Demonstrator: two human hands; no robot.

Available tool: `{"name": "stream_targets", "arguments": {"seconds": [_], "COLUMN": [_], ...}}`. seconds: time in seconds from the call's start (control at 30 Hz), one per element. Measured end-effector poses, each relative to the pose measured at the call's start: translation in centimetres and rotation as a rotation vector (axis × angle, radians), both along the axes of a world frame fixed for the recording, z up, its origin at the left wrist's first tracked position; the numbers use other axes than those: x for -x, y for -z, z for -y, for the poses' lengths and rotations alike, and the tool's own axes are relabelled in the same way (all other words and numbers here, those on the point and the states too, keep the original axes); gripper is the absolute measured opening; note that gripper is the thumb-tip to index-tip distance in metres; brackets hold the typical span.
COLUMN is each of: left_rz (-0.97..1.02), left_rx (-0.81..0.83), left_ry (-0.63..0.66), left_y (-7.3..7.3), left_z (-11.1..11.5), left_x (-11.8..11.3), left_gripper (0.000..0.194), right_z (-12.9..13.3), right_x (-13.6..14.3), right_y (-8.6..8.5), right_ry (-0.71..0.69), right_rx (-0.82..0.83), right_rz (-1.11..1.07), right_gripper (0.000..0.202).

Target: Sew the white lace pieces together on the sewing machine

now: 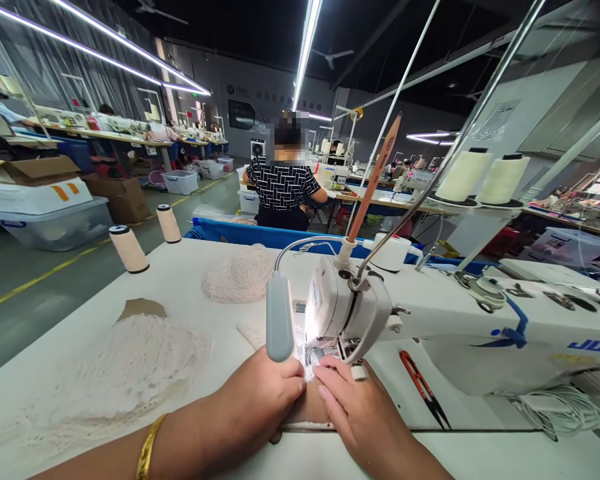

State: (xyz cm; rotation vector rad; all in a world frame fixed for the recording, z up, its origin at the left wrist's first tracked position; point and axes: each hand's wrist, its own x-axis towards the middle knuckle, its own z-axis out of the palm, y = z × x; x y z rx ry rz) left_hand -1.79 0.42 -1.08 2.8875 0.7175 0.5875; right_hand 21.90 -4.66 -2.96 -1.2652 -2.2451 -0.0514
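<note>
A white sewing machine (325, 300) stands in front of me, its lamp-lit needle area between my hands. My left hand (265, 383) is closed, thumb and forefinger pinching a small piece of white lace (309, 370) just left of the presser foot. On the other side my right hand (357, 407) lies with fingers stretched out, their tips touching the lace near the foot. Most of that piece is hidden by my hands and the machine. A grey lamp head (279, 320) hangs over my left knuckles.
Left on the white table (190, 267) lie a heap of white lace (130, 373) and a smaller bundle (237, 273). Two thread cones (129, 249) stand at its edge. Red-handled thread snips (423, 387) lie right of my hand. A person (284, 180) sits ahead, back turned.
</note>
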Motion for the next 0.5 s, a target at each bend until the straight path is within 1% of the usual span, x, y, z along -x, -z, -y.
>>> {"name": "stream_targets", "arguments": {"seconds": [0.1,0.17,0.23,0.3,0.4,0.5], "left_rz": [0.052,0.119,0.172,0.195,0.215,0.193], "left_rx": [0.012,0.066,0.136,0.161,0.118,0.019], "left_ry": [-0.034,-0.051,-0.071,-0.088,-0.118,-0.076], "left_y": [-0.9,-1.2,-1.2,-0.9,-0.4,-0.4], "left_z": [-0.2,-0.5,-1.0,-1.4,-1.9,-1.8], "left_x": [-0.3,-0.6,-0.9,-1.1,-1.4,-1.5], "left_gripper": [0.021,0.025,0.027,0.029,0.032,0.030], "right_z": [-0.1,-0.2,-0.3,-0.3,-0.3,-0.4], "right_x": [0.1,0.0,-0.1,-0.2,-0.6,-1.0], "right_y": [-0.1,-0.1,0.1,0.3,0.8,1.4], "right_ry": [0.014,0.025,0.038,0.041,0.041,0.037], "right_rx": [-0.021,-0.036,-0.045,-0.047,-0.053,-0.070], "right_rz": [0.013,0.033,0.051,0.060,0.056,0.067], "right_gripper": [0.036,0.040,0.042,0.042,0.041,0.040]}}
